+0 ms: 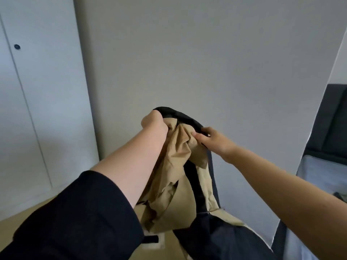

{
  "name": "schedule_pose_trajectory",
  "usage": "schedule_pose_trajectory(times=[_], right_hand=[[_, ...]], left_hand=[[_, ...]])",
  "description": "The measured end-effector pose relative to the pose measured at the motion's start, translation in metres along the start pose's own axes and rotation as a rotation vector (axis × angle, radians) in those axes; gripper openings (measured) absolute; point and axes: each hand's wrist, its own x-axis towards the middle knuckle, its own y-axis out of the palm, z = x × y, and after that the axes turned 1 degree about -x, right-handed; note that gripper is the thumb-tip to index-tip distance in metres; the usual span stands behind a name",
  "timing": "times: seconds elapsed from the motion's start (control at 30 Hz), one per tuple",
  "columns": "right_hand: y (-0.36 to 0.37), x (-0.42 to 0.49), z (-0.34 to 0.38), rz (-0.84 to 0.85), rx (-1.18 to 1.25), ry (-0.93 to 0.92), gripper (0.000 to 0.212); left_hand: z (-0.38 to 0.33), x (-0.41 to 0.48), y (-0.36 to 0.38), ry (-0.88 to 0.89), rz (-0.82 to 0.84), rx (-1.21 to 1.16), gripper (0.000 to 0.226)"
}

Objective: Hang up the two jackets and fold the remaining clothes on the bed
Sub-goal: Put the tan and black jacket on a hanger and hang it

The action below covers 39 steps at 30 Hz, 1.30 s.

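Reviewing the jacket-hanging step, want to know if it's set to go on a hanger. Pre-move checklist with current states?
1. Left hand has firm hold of jacket: ok, fist closed round the bunched tan lining near the dark collar edge.
2. Right hand on the garment: ok, fingers pinch the fabric at the collar.
3. Jacket lifted off the floor: cannot tell, its lower part runs out of frame.
4. Jacket right side out: not ok, tan lining faces out and is crumpled.
5. Hanger or hook at hand: cannot tell, none in view.
6. Wardrobe door open: not ok, it looks closed.
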Motion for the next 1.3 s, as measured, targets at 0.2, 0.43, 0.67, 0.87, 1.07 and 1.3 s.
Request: schedule_pose_trajectory(times=[0.2,0.43,0.67,0.87,1.07,1.3], right_hand=[[0.030,0.007,0.009,-0.037,0.097,0.035,0.071],[0.060,-0.001,-0.006,0.088,0.068,0.164,0.112],[0.050,0.017,-0.007,-0.376,0.165,0.058,0.030],[0.015,0.033,0.022,-0.406,0.166,-0.054,0.039],[0.006,0.041,0.047,-0.360,0.230,-0.035,0.039],[0.000,0.040,0.055,-0.416,0.377,0.003,0.040]], left_hand=[[-0.010,0.013,-0.010,-0.005,0.008,-0.046,0.022],[-0.008,0.010,-0.004,0.009,0.084,-0.092,0.046],[-0.019,0.003,-0.016,-0.008,0.173,-0.076,0.020],[-0.010,0.029,-0.050,-0.072,0.251,0.232,0.015],[-0.009,0.022,-0.062,0.440,0.768,1.015,0.041],[0.041,0.007,-0.051,0.676,1.047,1.233,0.115]])
